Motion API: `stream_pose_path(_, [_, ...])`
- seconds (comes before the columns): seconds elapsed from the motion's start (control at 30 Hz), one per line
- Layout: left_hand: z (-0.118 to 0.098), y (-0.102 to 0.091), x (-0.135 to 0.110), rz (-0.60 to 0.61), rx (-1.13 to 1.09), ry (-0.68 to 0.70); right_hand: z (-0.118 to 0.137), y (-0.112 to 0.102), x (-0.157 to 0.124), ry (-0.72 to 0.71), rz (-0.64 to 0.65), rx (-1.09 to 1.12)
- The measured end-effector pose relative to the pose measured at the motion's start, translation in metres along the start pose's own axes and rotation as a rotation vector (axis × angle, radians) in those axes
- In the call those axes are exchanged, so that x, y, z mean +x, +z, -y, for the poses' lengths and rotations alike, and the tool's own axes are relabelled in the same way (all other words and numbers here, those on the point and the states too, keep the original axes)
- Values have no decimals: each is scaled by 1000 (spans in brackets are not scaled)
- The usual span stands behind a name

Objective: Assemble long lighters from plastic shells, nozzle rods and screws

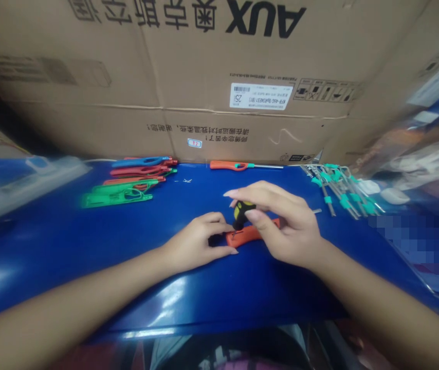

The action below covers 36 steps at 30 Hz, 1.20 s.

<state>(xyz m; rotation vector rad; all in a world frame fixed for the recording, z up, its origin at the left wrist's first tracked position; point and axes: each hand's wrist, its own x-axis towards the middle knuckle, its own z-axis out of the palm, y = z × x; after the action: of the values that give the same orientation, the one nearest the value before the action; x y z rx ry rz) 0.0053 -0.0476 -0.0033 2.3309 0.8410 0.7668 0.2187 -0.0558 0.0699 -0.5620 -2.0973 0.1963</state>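
An orange plastic lighter body [251, 232] lies on the blue table [88, 241] in the middle. My left hand [196, 242] pinches its left end, fingers closed around it. My right hand [281, 221] grips a short screwdriver with a yellow-and-black handle [241, 211], held upright with its tip down on the orange body's left end. The right index finger is stretched out over the handle.
A stack of green, red and blue lighter shells [130, 182] lies at the left back. One finished orange long-nozzle lighter [242, 165] rests by the cardboard box [212, 77]. Several metal tubes with teal fittings [341, 187] lie at the right. Clear plastic bags [416, 154] crowd the right edge.
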Motion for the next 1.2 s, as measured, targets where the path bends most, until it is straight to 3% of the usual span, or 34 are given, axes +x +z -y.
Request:
stream_pose_path(0.13, [1, 0, 0, 12, 10, -1, -1, 2, -3, -52, -139, -239])
stream_pose_path(0.33, [-1, -1, 0, 0, 1, 2, -4, 5, -5, 143, -22, 97])
stream_pose_path(0.47, [-2, -2, 0, 16, 6, 2, -6, 2, -5, -83, -104, -146])
stream_pose_path(0.53, [-2, -2, 1, 25, 5, -7, -5, -1, -5, -117, -29, -196])
stream_pose_path(0.67, [-1, -1, 0, 19, -2, -23, -2, -3, -4, 86, 192, 108])
stream_pose_path(0.73, [-1, -1, 0, 26, 10, -33, -2, -3, -4, 79, 150, 169])
stream_pose_path(0.87, [-2, -2, 0, 38, 16, -51, -4, -3, -5, -48, 8, -70])
stream_pose_path(1.0, [-1, -2, 0, 15, 9, -7, 0, -4, -5, 30, 114, 132])
stream_pose_path(1.07, [-1, -2, 0, 12, -1, -5, 1, -4, -4, 29, 86, 172])
stream_pose_path(1.13, [-1, -1, 0, 18, -4, -27, 2, -4, -4, -38, 9, 14])
stream_pose_path(1.2, [-1, -1, -1, 26, 2, -49, 3, -5, -4, -69, 19, -135])
